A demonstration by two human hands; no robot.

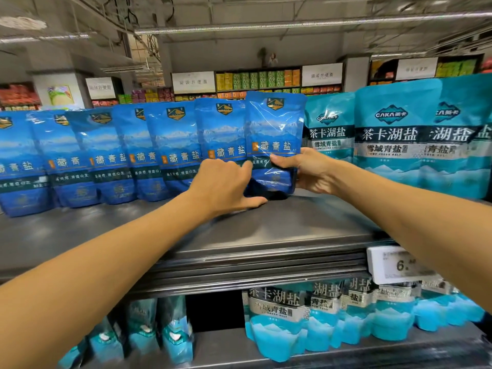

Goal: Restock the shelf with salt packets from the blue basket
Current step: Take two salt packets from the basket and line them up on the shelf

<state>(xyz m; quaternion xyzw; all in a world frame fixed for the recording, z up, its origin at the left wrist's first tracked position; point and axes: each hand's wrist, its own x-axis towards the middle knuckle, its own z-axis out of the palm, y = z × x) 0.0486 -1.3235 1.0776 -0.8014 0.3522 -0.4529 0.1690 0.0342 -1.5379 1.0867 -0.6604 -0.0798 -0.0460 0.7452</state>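
Note:
A dark blue salt packet (274,134) stands upright at the right end of a row of several matching blue packets (173,150) on the grey metal shelf (279,222). My right hand (306,169) grips its lower right edge, thumb across the front. My left hand (226,185) touches its lower left corner, with the thumb lying on the shelf below the packet's base. The blue basket is out of sight.
Teal salt pouches (394,134) stand right of the held packet. More teal pouches (332,315) fill the lower shelf, under a white price tag (394,265). Bare shelf surface lies in front of the packet row. Distant store shelves run along the back.

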